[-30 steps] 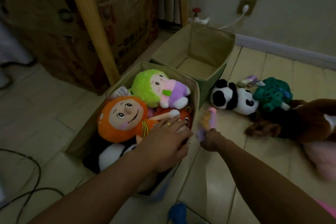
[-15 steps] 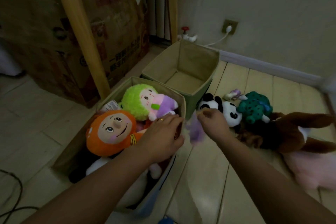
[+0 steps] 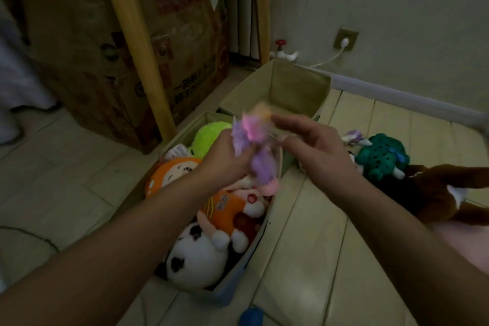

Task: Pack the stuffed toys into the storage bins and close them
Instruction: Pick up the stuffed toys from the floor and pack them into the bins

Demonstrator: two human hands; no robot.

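Observation:
My left hand (image 3: pixel 225 159) grips a small purple and pink doll (image 3: pixel 258 151) above the near bin (image 3: pixel 230 294). That bin is full of plush toys: an orange-headed doll (image 3: pixel 172 174), a lime green one (image 3: pixel 209 135) and a white panda (image 3: pixel 195 259). My right hand (image 3: pixel 309 148) is beside the doll with fingers spread; whether it touches the doll is blurred. The far bin (image 3: pixel 299 87) stands open and holds nothing. On the floor to the right lie a teal plush (image 3: pixel 381 159), a brown plush (image 3: pixel 436 193) and a small purple toy (image 3: pixel 354 137).
A wooden post (image 3: pixel 137 42) and a large cardboard box (image 3: pixel 105 61) stand to the left of the bins. A wall socket (image 3: pixel 345 40) with a white cable and a red valve (image 3: pixel 280 43) sit at the wall. A blue object (image 3: pixel 251 316) lies on the floor at the front.
My right hand lifted the small doll from the floor and brought it left over the near bin. My left hand left the bin's toys and took hold of the doll.

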